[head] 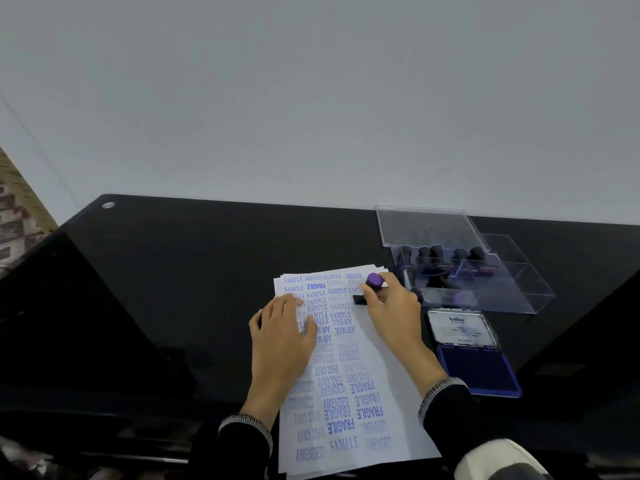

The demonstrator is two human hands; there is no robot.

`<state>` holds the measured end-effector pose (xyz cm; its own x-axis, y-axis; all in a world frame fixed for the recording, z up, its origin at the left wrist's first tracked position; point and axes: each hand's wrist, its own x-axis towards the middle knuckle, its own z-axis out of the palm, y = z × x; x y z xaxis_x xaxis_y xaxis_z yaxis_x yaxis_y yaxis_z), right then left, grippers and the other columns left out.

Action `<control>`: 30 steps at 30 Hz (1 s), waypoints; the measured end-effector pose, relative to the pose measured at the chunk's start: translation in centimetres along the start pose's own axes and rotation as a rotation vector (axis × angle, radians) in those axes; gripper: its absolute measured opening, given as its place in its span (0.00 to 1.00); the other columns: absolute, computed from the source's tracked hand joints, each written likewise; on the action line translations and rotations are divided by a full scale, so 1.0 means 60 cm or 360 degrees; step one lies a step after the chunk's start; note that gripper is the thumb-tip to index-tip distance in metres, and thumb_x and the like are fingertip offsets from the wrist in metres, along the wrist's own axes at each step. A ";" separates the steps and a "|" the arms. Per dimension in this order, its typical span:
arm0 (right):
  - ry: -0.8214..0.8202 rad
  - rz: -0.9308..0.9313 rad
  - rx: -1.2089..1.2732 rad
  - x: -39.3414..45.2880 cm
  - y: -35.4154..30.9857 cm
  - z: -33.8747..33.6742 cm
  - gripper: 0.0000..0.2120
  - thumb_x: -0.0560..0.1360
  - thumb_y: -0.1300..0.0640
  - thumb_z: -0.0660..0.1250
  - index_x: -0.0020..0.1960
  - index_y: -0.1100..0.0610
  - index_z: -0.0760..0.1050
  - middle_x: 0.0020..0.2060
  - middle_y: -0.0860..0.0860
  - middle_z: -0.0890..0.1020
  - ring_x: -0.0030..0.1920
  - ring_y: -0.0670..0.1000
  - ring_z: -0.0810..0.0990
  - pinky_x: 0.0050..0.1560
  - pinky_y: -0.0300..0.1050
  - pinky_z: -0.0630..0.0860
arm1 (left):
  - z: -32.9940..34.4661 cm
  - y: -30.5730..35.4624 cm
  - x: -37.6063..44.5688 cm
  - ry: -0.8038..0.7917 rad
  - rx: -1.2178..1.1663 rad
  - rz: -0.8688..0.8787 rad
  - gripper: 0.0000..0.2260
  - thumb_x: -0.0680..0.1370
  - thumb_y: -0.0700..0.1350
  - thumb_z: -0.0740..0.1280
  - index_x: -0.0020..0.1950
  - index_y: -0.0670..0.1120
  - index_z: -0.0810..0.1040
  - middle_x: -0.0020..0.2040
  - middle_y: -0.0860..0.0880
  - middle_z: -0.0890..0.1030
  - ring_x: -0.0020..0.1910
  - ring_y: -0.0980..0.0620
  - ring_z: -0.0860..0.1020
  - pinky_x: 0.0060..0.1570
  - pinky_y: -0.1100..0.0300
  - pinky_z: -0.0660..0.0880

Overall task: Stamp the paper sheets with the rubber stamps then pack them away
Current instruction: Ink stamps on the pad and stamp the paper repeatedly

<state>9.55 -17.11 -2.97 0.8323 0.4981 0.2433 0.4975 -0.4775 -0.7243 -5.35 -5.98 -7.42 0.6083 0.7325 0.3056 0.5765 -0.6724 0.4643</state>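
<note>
nearest the camera, 2 dark sleeves with patterned cuffs reach over the stack of paper sheets [349,375], which lies lengthwise on the black glossy bench [173,289]. the top sheet is already crowded with blue marks: sample, amended, fragile, air mail, express, fax out, many overlapping, some upside down. only a strip down its right side looks unprinted.

a little further out, the left hand [280,337] lies flat on the sheet, fingers spread and fairly straight, pinning the paper. to the right of the stack the ink pad [479,367] sits with its lid [460,329] folded back, the blue pad exposed.

further on, the right hand [388,306] has its grip clamped around a rubber stamp [374,280] by the purple knob, the black base [360,300] low over the upper right of the sheet; whether it touches the paper i cannot tell.

beyond that stands the clear storage box [512,285], its lid [429,226] propped up, with several dark-handled stamps [436,254] inside along the back; an adjoining section on the right looks empty.

judging by this, the top sheet is nearly finished. how the sheets beneath stand is hidden. packing looks partly done at most: the held stamp has to go in the box, and both lids remain to be closed.
</note>
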 end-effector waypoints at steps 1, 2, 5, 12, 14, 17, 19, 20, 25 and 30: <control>0.0036 0.0075 0.0126 0.001 -0.001 -0.005 0.08 0.76 0.51 0.67 0.53 0.53 0.73 0.37 0.45 0.81 0.38 0.40 0.77 0.38 0.32 0.69 | 0.000 0.000 0.000 -0.0005 0.0000 0.0001 0.15 0.79 0.55 0.60 0.64 0.53 0.71 0.66 0.57 0.72 0.68 0.57 0.67 0.70 0.55 0.57; 0.0090 0.0154 0.0277 0.001 0.000 -0.009 0.07 0.76 0.51 0.67 0.51 0.52 0.73 0.37 0.44 0.80 0.39 0.40 0.77 0.38 0.31 0.68 | -0.001 0.000 0.000 -0.0008 0.0000 -0.0001 0.16 0.79 0.56 0.60 0.65 0.53 0.71 0.66 0.57 0.71 0.68 0.57 0.67 0.70 0.56 0.57; 0.0267 0.0352 0.0753 0.004 0.008 -0.023 0.07 0.76 0.54 0.68 0.52 0.53 0.74 0.41 0.48 0.82 0.45 0.45 0.81 0.43 0.35 0.72 | -0.002 0.002 0.000 -0.0007 -0.0003 -0.0008 0.16 0.79 0.55 0.61 0.65 0.53 0.71 0.66 0.56 0.71 0.68 0.57 0.67 0.70 0.56 0.56; 0.0315 0.0637 0.1444 0.003 0.021 -0.043 0.05 0.76 0.57 0.67 0.50 0.57 0.76 0.42 0.52 0.84 0.43 0.49 0.84 0.50 0.42 0.80 | -0.003 0.002 0.000 -0.0017 -0.0021 -0.0010 0.15 0.79 0.55 0.61 0.65 0.53 0.71 0.66 0.57 0.71 0.68 0.57 0.67 0.70 0.56 0.56; 0.0326 0.0732 0.1572 0.004 0.023 -0.044 0.09 0.76 0.58 0.67 0.55 0.60 0.75 0.44 0.55 0.84 0.43 0.49 0.85 0.50 0.43 0.81 | -0.002 0.002 0.000 -0.0011 -0.0011 -0.0005 0.15 0.79 0.55 0.61 0.64 0.53 0.71 0.66 0.57 0.72 0.67 0.57 0.67 0.69 0.56 0.57; 0.0362 0.0837 0.1714 0.005 0.022 -0.046 0.11 0.76 0.57 0.68 0.56 0.60 0.75 0.44 0.56 0.84 0.45 0.52 0.84 0.48 0.42 0.81 | -0.002 0.002 0.000 0.0008 -0.0005 0.0005 0.15 0.79 0.55 0.61 0.63 0.53 0.72 0.65 0.57 0.72 0.67 0.57 0.68 0.69 0.57 0.57; 0.0373 0.0848 0.1732 0.004 0.021 -0.047 0.09 0.75 0.57 0.68 0.54 0.58 0.75 0.44 0.56 0.84 0.45 0.52 0.84 0.47 0.42 0.81 | -0.002 0.002 -0.001 0.0012 -0.0013 0.0000 0.15 0.79 0.55 0.61 0.63 0.53 0.72 0.65 0.57 0.72 0.66 0.58 0.67 0.69 0.57 0.56; 0.0378 0.0849 0.1731 0.004 0.021 -0.047 0.07 0.75 0.57 0.68 0.53 0.57 0.76 0.43 0.55 0.84 0.45 0.52 0.84 0.47 0.42 0.81 | -0.002 0.002 -0.001 0.0009 -0.0017 -0.0005 0.15 0.79 0.55 0.61 0.63 0.53 0.72 0.65 0.57 0.72 0.67 0.58 0.67 0.69 0.57 0.56; 0.0355 0.0822 0.1672 0.001 0.016 -0.047 0.04 0.75 0.58 0.68 0.50 0.55 0.75 0.43 0.54 0.84 0.43 0.50 0.84 0.50 0.44 0.81 | -0.002 0.003 0.001 -0.0003 -0.0029 -0.0013 0.15 0.79 0.55 0.61 0.64 0.53 0.72 0.65 0.57 0.72 0.67 0.58 0.67 0.69 0.56 0.56; 0.0278 0.0627 0.1453 -0.012 0.025 -0.048 0.04 0.75 0.59 0.68 0.49 0.52 0.75 0.44 0.53 0.84 0.48 0.51 0.83 0.52 0.44 0.80 | 0.000 0.001 0.001 -0.0005 -0.0026 -0.0011 0.15 0.79 0.55 0.61 0.64 0.53 0.71 0.66 0.57 0.72 0.67 0.57 0.67 0.69 0.56 0.57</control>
<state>10.41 -20.26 -2.34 0.9575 0.2766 -0.0819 -0.1375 0.1878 -0.9725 -5.29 -5.98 -7.39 0.6062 0.7366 0.2999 0.5715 -0.6657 0.4798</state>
